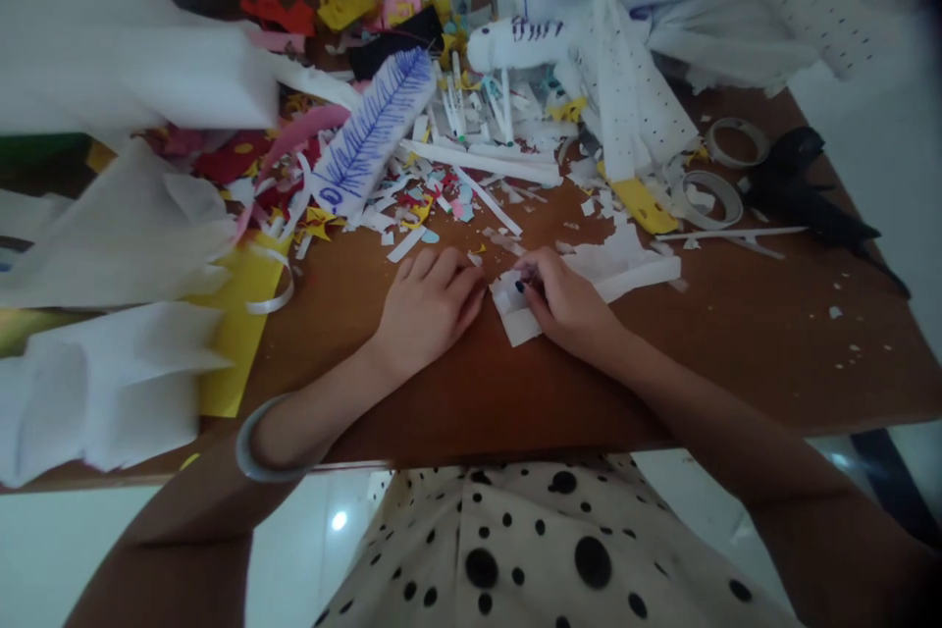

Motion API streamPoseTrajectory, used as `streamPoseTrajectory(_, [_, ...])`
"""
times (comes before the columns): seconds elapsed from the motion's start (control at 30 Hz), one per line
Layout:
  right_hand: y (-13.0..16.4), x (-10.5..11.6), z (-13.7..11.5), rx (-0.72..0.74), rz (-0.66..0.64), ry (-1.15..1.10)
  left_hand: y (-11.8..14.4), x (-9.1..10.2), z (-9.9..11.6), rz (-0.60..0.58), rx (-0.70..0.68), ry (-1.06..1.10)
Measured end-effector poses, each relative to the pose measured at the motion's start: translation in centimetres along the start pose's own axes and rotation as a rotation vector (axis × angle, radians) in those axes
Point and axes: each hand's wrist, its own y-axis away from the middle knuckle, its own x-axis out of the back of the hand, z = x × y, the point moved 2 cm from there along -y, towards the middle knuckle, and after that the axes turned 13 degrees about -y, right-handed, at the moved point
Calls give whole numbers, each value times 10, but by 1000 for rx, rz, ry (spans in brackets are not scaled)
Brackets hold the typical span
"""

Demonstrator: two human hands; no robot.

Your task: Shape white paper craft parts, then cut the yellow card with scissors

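Head view: one table (456,412), brown, its rear half under paper scraps (462,206). Left hand (433,302): palm down on the table, fingers loosely curled; contents, if any, cannot be told. Right hand (565,302): fingers bent together over white paper (516,327), which lies beneath and beyond them; whether they pinch it cannot be told. Left forearm: one pale bangle (248,446). Left side: yellow sheet (239,339). Behind the hands: feather-patterned piece (379,132). Right rear: yellow tool (642,203).

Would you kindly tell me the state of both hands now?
Left hand: loosely curled; any hold cannot be told.
Right hand: curled on the white paper; grip unclear.
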Motion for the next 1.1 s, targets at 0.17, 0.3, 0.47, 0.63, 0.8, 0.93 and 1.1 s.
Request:
streamPoseTrajectory(0.17, [3, -3, -3, 37, -17, -110, 0, -6, 0, -75, 118, 130])
streamPoseTrajectory(0.3, [3, -3, -5, 44, -14, -100, -1, -10, -2, -113, 118, 286])
streamPoseTrajectory(0.47, [-1, 4, -5, 127, 8, 153, 0, -6, -2, -48, 60, 337])
streamPoseTrajectory(0.63, [-3, 10, 1, 65, 24, 230, 2, -4, 0, -9, 147, 529])
streamPoseTrajectory(0.8, [-3, 11, -1, 77, 84, 135, 0, -12, -1, -107, 177, 706])
streamPoseTrajectory(0.93, [-2, 9, -2, 93, 86, 138, -3, -14, -4, -89, 123, 637])
streamPoseTrajectory(1.1, [-2, 7, 0, 89, 83, 149, -4, -13, -6, -62, 152, 642])
